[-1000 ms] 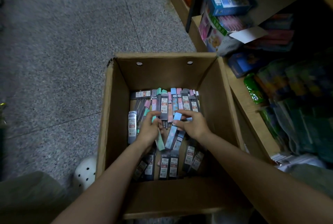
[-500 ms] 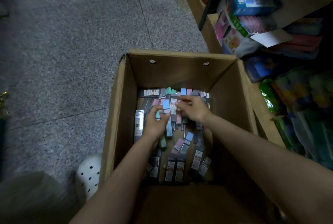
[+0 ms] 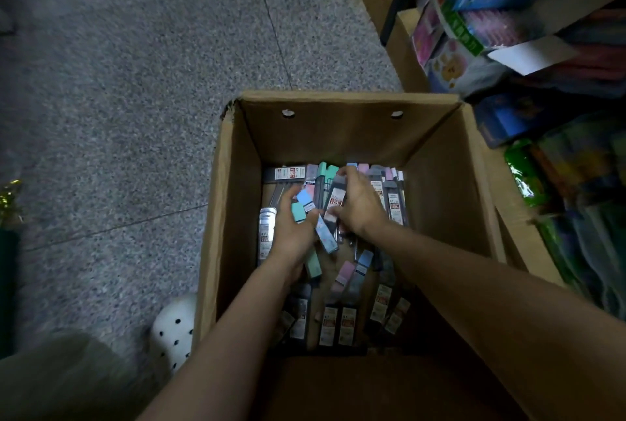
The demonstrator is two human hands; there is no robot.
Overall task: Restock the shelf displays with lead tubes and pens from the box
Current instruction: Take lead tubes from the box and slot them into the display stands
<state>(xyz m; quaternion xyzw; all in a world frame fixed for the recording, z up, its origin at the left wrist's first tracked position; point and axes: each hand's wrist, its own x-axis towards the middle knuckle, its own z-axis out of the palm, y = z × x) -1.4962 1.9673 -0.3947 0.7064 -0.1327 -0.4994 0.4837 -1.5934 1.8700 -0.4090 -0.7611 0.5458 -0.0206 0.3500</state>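
Hands deep in the box of lead tubes

Cardboard box (image 3: 230, 217) sits open on the grey speckled floor (image 3: 118, 99), just beside the low wooden shelf (image 3: 508, 204) on the right, which carries coloured packets and boxed goods. Two small round holes show in the box's far wall. On its bottom lie many lead tubes (image 3: 338, 320), flat slim cases with white and red labels and caps in pink, blue, green and grey; one row lines the far wall, another the near side, with loose ones scattered between.

Both hands are down inside the box. The left hand (image 3: 293, 227) is closed around a small bunch of tubes: a blue-capped tube (image 3: 306, 199) and a green-capped tube (image 3: 298, 212) stick up past its fingers, and the lower ends of the bunch show below the palm. The right hand (image 3: 360, 205) reaches toward the far row, its fingers curled over a dark labelled tube (image 3: 336, 199), pinching it between thumb and fingers. The two hands are very near each other, almost touching at the thumbs.

A silver tube (image 3: 267, 234) lies along the box's left wall, just beside the left hand. Outside the box, at the lower left, shows a white shoe with dark holes (image 3: 172, 332)
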